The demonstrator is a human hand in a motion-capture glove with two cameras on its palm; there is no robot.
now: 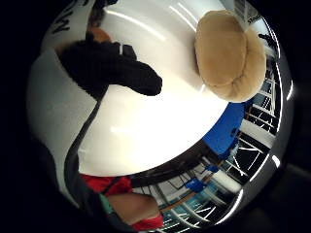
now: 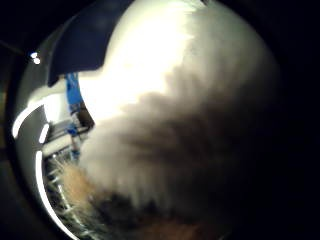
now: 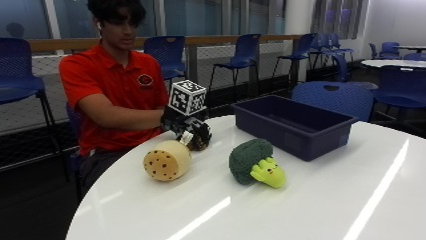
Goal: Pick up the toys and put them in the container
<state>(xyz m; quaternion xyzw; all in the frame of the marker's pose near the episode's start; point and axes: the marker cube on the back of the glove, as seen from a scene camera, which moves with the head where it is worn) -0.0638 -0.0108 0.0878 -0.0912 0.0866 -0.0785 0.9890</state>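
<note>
My gloved right hand [image 3: 181,121] is at the table's edge close to the person, fingers curled round a small furry white-and-dark toy [image 3: 199,138]. That toy's fur [image 2: 190,115] fills the thumb side palm view. A round tan cookie plush [image 3: 167,160] with dark dots lies just in front of the hand, and it also shows as the tan cookie plush [image 1: 228,56] on the white table beyond a gloved finger [image 1: 114,68]. A green broccoli plush [image 3: 255,163] with a yellow face lies to its right. The dark blue container [image 3: 293,126] stands behind the broccoli, open and with nothing seen inside.
The round white table [image 3: 299,205] stretches wide toward the camera. Blue chairs [image 3: 333,97] stand behind the container and along the windows. The table's edge [image 1: 160,162] curves close to the person's lap.
</note>
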